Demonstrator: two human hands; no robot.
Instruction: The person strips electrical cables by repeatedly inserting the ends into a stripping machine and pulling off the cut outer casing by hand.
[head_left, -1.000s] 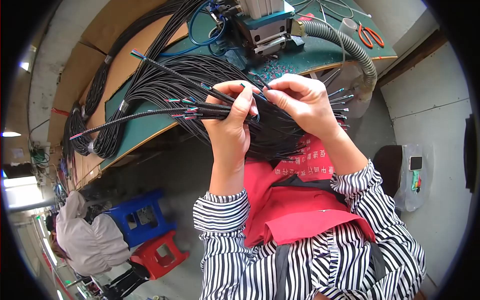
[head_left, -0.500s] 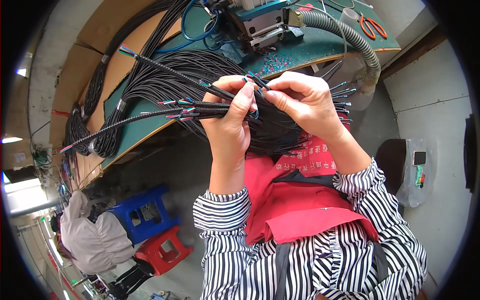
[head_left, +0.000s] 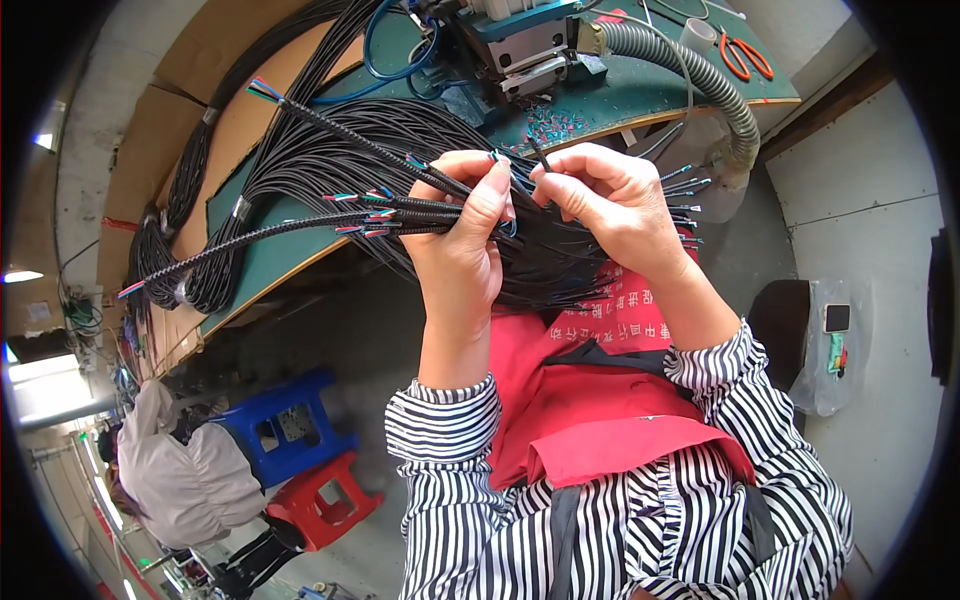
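Left side, near: a co-worker in a pale top (head_left: pixel 185 475) is beside a blue stool (head_left: pixel 285 398) and a red stool (head_left: pixel 300 500). Farther off, a bundle of black cables (head_left: pixel 320 165) lies on the green worktop (head_left: pixel 625 105). Toward the centre, several sleeved cables (head_left: pixel 236 240) project leftward from the left hand (head_left: pixel 458 250), their coloured conductors exposed at the tips. The left grip is closed around these cables, thumb laid over them against the fingers; a small pale tip shows at its fingertips, its connection not determinable. Immediately right, across a narrow gap, one dark cable end (head_left: pixel 539 153) is pinched between thumb and forefinger of the right hand (head_left: pixel 625 205). Governing relation: this end stands just right of the left fingertips, not touching them, and is nearer the right hand, which holds it. Its long axis points far and slightly left, crossing the mainly left-to-right run of the sleeved cables. Beyond the gap sits a machine (head_left: pixel 530 55), with coloured offcuts (head_left: pixel 555 125) scattered on the worktop before it. Farther right, noted in order: a ribbed grey hose (head_left: pixel 700 80), an orange-handled tool (head_left: pixel 742 58), and, nearer, a dark-screened device (head_left: pixel 836 318) in clear plastic.
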